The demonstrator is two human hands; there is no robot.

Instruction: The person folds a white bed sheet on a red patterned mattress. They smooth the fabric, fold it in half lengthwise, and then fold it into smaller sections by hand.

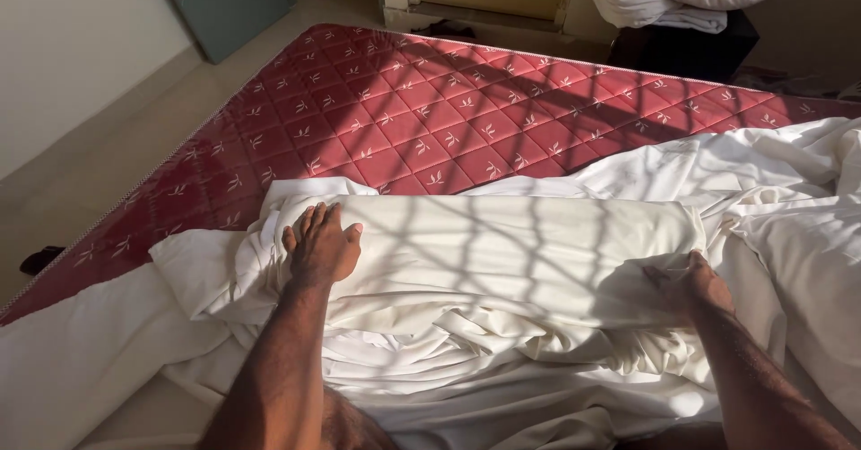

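Two hands are working a white sheet (502,270) bunched on the bed. The left hand (321,244) is lying flat and open on it. The right hand (691,284) is pinching a fold. Behind, the red mattress (430,109) is showing bare; the sheet seems ready for spreading.

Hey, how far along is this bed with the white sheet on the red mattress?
Early on. Done: the crumpled white cotton sheet already lies across the near part of the red quilted mattress. In hand: the left hand presses flat on the sheet's bunched left end, while the right hand closes its grip on folds at the right. Left: the far half of the mattress is bare, and the sheet is wrinkled throughout.
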